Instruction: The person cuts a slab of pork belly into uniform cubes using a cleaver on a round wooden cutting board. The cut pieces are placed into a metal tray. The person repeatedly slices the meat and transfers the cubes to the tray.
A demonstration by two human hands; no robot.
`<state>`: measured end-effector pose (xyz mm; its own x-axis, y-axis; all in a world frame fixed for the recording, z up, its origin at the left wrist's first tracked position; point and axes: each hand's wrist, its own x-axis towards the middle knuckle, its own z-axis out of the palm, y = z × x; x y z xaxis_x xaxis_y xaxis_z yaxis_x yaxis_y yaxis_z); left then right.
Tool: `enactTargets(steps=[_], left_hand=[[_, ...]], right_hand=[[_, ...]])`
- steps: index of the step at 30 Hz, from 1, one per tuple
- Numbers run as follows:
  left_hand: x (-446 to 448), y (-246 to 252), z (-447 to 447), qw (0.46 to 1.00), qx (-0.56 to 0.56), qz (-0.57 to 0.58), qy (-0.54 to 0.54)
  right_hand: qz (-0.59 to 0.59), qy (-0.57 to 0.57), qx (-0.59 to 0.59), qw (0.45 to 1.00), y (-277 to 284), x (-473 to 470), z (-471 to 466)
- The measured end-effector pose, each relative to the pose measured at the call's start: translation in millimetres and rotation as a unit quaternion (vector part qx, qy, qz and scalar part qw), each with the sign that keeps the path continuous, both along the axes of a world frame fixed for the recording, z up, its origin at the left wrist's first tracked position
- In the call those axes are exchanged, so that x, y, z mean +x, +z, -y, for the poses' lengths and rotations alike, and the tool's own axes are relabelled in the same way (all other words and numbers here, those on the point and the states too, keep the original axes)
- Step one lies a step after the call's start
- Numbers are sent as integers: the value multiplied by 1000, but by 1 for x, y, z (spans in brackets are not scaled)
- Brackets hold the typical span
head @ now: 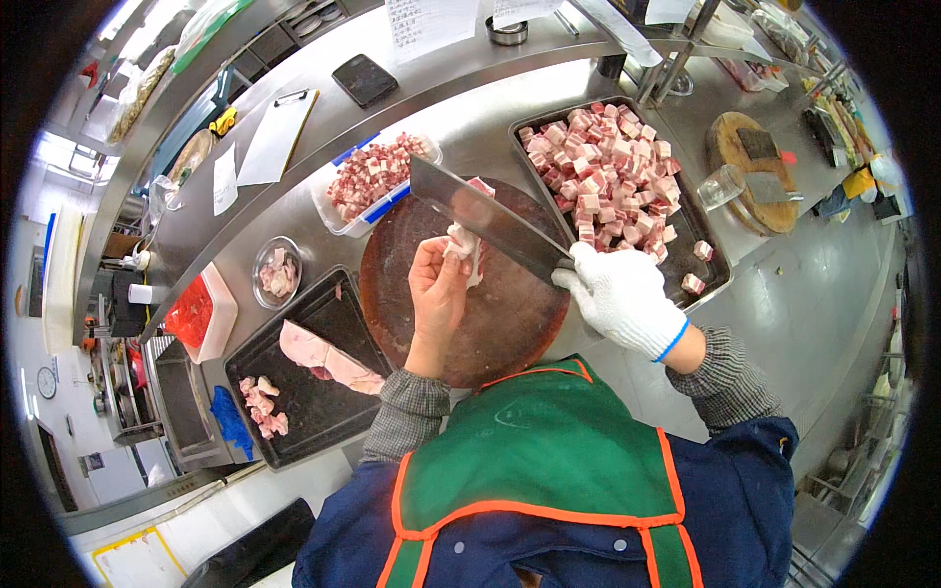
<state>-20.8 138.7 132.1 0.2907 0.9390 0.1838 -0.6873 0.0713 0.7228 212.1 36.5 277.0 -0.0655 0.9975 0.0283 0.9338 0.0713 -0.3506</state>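
My bare left hand (pixel 439 290) pinches a pale piece of fatty meat (pixel 464 242) over the round wooden chopping block (pixel 507 323). In a white knit glove, my right hand (pixel 621 294) grips the handle of a cleaver (pixel 492 217). Its broad blade slants up and left across the block, partly covering the meat. Right of the block, a dark baking tray (pixel 684 275) holds a heap of cubed pork belly (pixel 606 173). Beyond the block, a clear plastic container (pixel 353 231) with blue clips is filled with smaller diced meat (pixel 378 173).
At left, a black tray (pixel 309 434) carries a slab of pork (pixel 327 356) and scraps (pixel 262 406). Near it stand a glass bowl (pixel 277 272) of pieces and a white tub (pixel 220 312) with red contents. A steel shelf (pixel 323 121) overhangs the back; another chopping block (pixel 753 173) sits far right.
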Motion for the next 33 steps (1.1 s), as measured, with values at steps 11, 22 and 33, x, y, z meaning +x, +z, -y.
enactTargets(steps=[11,22,33], left_hand=[[-7,-34,2,984,-89,151,-42],[21,-4,-2,979,12,-185,-90],[63,-93,64,802,306,-504,-93]], right_hand=[[-71,-75,-36,994,-39,13,57],[-222,-220,-62,948,-89,21,80],[-156,-250,-173,940,-167,102,162]])
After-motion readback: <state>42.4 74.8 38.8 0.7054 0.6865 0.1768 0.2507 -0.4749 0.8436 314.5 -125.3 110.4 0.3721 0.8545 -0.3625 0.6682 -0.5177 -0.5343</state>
